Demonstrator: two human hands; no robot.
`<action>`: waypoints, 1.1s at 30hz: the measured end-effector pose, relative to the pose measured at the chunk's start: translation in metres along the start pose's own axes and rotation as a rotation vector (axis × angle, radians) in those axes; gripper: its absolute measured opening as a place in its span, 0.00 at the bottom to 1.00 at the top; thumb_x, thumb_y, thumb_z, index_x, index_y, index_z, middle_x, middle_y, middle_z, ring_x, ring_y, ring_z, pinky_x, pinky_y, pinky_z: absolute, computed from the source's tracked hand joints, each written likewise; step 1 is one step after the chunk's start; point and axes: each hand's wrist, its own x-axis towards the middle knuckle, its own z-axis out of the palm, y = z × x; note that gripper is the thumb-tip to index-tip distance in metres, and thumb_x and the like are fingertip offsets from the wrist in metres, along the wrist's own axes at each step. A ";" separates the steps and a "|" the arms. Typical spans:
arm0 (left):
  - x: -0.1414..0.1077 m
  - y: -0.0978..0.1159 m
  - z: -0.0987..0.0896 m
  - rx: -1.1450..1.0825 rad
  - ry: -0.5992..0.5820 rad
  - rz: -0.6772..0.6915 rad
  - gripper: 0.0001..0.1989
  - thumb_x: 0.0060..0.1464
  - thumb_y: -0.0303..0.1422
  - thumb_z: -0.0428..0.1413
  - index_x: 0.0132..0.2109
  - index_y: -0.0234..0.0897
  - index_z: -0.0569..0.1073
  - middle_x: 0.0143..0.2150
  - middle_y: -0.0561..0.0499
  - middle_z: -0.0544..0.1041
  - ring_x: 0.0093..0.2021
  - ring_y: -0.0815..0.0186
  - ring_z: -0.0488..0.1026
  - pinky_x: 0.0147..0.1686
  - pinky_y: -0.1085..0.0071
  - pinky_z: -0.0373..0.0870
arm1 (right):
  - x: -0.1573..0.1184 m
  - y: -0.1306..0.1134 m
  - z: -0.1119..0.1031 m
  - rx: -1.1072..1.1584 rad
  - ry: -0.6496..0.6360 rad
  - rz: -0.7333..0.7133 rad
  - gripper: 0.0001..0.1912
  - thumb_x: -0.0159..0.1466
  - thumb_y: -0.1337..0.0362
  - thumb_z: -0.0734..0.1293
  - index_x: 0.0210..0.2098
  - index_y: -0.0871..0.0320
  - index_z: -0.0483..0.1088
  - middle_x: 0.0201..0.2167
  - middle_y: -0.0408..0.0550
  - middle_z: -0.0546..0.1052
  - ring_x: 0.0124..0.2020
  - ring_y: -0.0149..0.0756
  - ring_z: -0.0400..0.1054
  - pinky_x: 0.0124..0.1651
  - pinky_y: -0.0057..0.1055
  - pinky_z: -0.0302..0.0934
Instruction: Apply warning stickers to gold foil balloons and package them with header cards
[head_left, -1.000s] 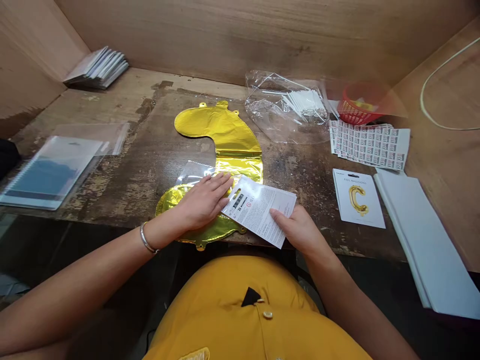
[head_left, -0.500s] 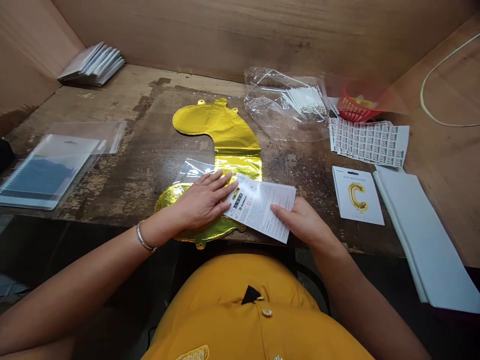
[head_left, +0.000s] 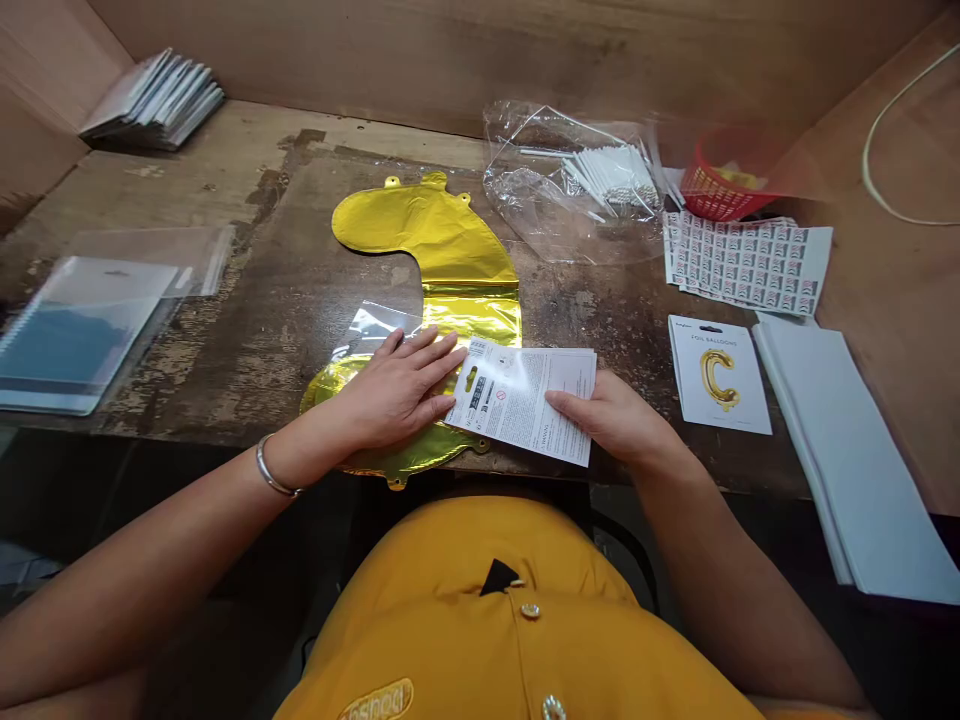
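A flat gold foil balloon (head_left: 465,245), curved in shape, lies on the worn wooden table. My left hand (head_left: 397,390) rests palm down over its lower part, fingers spread, fingertips at the left edge of a printed white card (head_left: 525,400). A clear plastic sleeve (head_left: 379,325) shows behind that hand, on the balloon. The card overlaps the balloon's right side, its text side up. My right hand (head_left: 615,410) pinches the card's right end, thumb on top and fingers underneath.
Right: balloon packet (head_left: 724,375), white sheets (head_left: 862,460), label sheets (head_left: 750,265) and red basket (head_left: 720,190). Behind, white sticks (head_left: 611,175) lie with clear plastic (head_left: 525,195). Left: plastic sleeves (head_left: 90,325) and, farther back, a stack of packets (head_left: 154,100).
The head view has shifted slightly. The card has turned a little and lies closer to level, with my right hand still on its end. My left hand stays spread over the balloon.
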 end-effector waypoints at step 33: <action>-0.003 -0.008 -0.012 0.014 0.014 -0.093 0.28 0.64 0.46 0.47 0.67 0.43 0.58 0.71 0.48 0.56 0.68 0.48 0.53 0.65 0.43 0.44 | -0.006 -0.009 -0.011 -0.008 0.310 -0.124 0.23 0.55 0.53 0.71 0.44 0.62 0.76 0.42 0.56 0.81 0.42 0.53 0.76 0.42 0.46 0.72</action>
